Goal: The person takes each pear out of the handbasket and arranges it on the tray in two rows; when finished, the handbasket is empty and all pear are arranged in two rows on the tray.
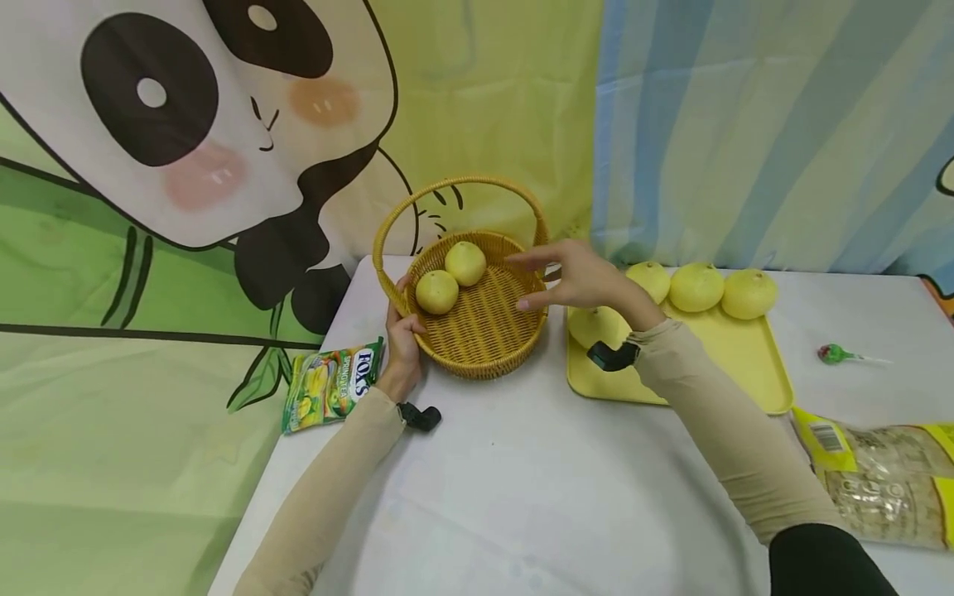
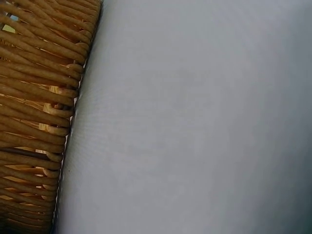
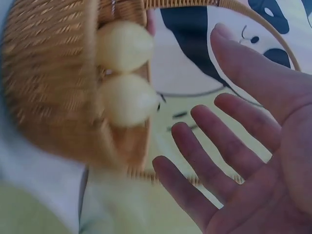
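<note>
A: Quick status pls. Where's the fruit?

B: Two pomelo-like fruits [image 1: 436, 292] sit touching in the wicker basket [image 1: 484, 369], toward its far-left side. Other 4, the tray fruits [image 1: 696, 287], are on the yellow tray [image 1: 754, 364] to the right: 3 along the far edge, 1 at the left.

A: And the hands?

B: L hand [image 1: 403, 343] grips the basket's left side, thumb over the rim; the L wrist cam gets only wicker and tabletop [image 1: 507, 488], so can't tell exactly how the fingers wrap outside. R hand [image 1: 570, 273] is at the basket's right rim, fingers spread wide, thumb well apart, nothing in it.

A: Tips for loading, assuming that's the step?

B: IMO keep L hand firm but light, just enough to stop the basket sliding or tipping. Bring fruit in from the right, under the tall handle [image 1: 465, 184], and lower it onto the bare weave on the right side, nr the middle. Don't drop it; round stuff rolls.

A: Any risk w/ the R arm?

B: Prob the forearm: it crosses the tray, w/ the wrist cam [image 1: 613, 357] right by the left tray fruit. Lift before swinging across, or it may get nudged.
</note>
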